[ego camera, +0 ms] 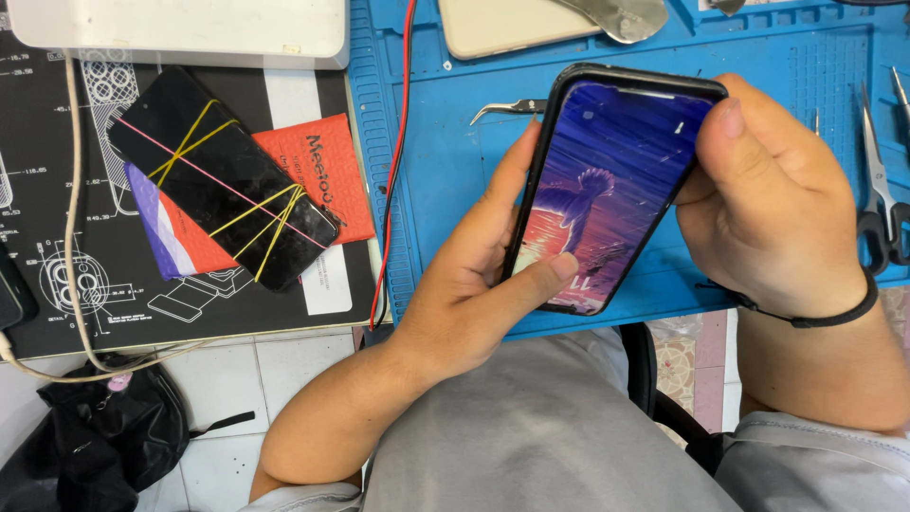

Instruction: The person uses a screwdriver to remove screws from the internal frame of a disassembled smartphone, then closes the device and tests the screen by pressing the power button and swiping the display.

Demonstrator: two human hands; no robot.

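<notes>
Head view, far left: a black bag (90,431) lies on the tiled floor below a black mat (57,228) printed with white line drawings, and a pale cable (71,209) runs down across that mat.
Bundle: a dark phone (223,180) bound with yellow rubber bands lies slanted on the black mat, on top of a red padded envelope (327,180) with dark lettering and a red, white and purple packet (161,228).
Wires: a red and a black wire (396,152) run down the left edge of the blue work mat (455,114).
Tweezers: a curved pair (507,109) lies on the blue mat, just above the left hand.
Left hand (474,284): wrapped around the lower half of a lit phone (611,185) in a black case, thumb on the screen's bottom edge.
Lit phone: held over the blue mat's near edge, showing a purple and orange picture.
Right hand (768,209): pinching the phone's upper right corner, black band on the wrist.
Scissors (882,190): on the blue mat, far right.
</notes>
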